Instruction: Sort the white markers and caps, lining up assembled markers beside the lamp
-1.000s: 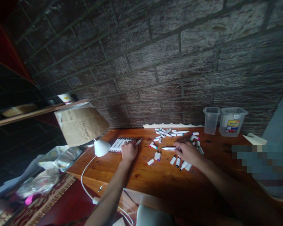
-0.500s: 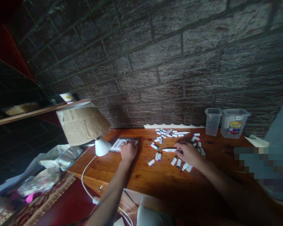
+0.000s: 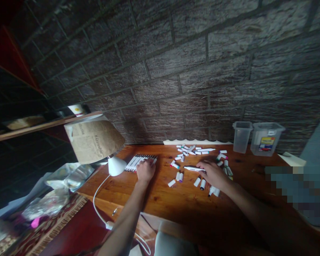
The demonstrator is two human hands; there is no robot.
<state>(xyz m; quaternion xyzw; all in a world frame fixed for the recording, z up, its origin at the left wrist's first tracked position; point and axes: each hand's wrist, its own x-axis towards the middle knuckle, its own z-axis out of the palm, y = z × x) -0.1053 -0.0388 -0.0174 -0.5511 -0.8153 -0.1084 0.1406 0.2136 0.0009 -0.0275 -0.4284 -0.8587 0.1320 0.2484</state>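
My right hand [image 3: 212, 173] has its fingers closed on the right end of a white marker [image 3: 193, 168], which points left just over the table. On the left, my left hand [image 3: 146, 170] lies over the right part of a row of markers [image 3: 134, 163] set side by side. Its fingers are stretched over them and touch them; the fingertips are partly hidden. Between and around the hands are loose white marker caps [image 3: 179, 176] with coloured ends. Behind them lies a pile of caps and markers [image 3: 189, 150]. More caps [image 3: 203, 184] lie below my right hand.
A lamp [image 3: 116, 166] with a paper-covered shade stands left of the marker row, its white cord hanging off the table edge. Two clear plastic containers [image 3: 264, 140] stand at the back right by the brick wall. Plastic bags [image 3: 69, 176] lie at the far left.
The marker in my right hand has tilted a little, its left end now higher. A marker piece near the front has shifted slightly right. My left hand stays on the row.
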